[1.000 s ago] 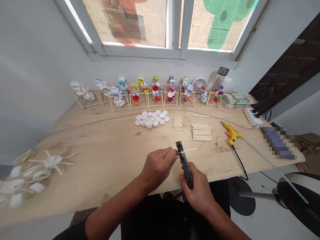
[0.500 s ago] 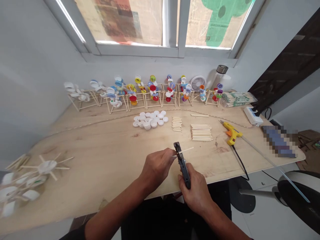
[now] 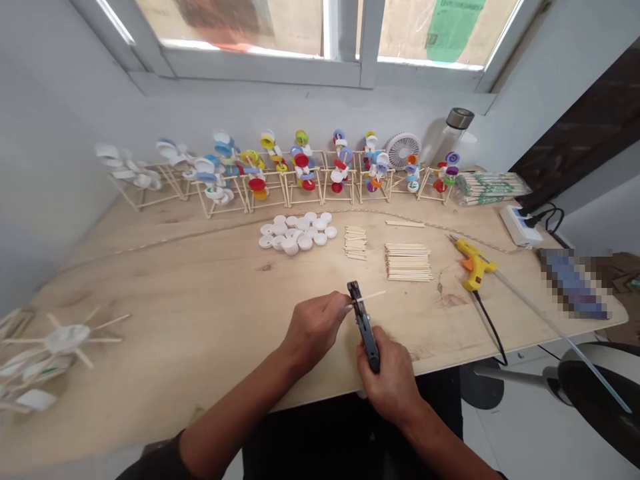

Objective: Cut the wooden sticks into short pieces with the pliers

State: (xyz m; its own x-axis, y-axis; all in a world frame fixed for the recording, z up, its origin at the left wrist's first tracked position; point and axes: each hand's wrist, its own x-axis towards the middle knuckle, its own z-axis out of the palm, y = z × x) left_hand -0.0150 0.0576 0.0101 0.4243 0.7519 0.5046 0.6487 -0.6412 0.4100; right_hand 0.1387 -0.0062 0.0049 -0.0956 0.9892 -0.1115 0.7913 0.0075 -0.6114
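My left hand (image 3: pixel 316 328) pinches one end of a thin wooden stick (image 3: pixel 371 296) just above the wooden table (image 3: pixel 200 313). My right hand (image 3: pixel 389 377) is wrapped round the handles of black pliers (image 3: pixel 364 325), whose jaws are closed across the stick near my left fingertips. The free end of the stick points right and slightly away from me. Both hands sit near the table's front edge, in the middle.
White bottle caps (image 3: pixel 296 233), a small stick pile (image 3: pixel 355 242) and a larger stick pile (image 3: pixel 407 261) lie beyond the hands. A yellow glue gun (image 3: pixel 474 262) lies at the right. Stick-and-cap wheel models (image 3: pixel 280 170) line the back wall; a white spoked wheel (image 3: pixel 65 339) sits far left.
The view has tilted down and shifted a little. Both hands keep the same hold on the stick and pliers, with almost no movement on the table.
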